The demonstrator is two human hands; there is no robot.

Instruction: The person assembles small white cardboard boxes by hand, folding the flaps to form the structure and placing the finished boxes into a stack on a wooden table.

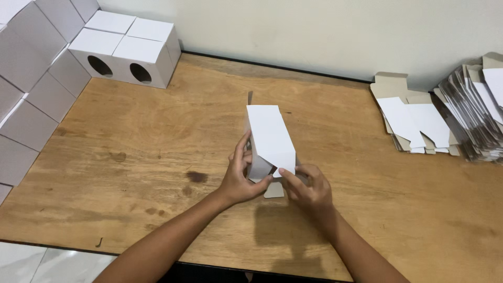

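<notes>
we see worn brown wooden tabletop (157, 131), dark stains near middle. far left corner: assembled white cardboard boxes with oval cutouts (123, 50); more stacked white boxes (31, 78) along left edge. far right: pile of flat unfolded white cardboard blanks (414, 123), beside it taller fanned stack of flattened cartons (477, 115), touching.

Both forearms are bare, with no sleeves in view. The left hand (238, 181) and right hand (309, 189) wear no gloves. No rings or watch show.
</notes>
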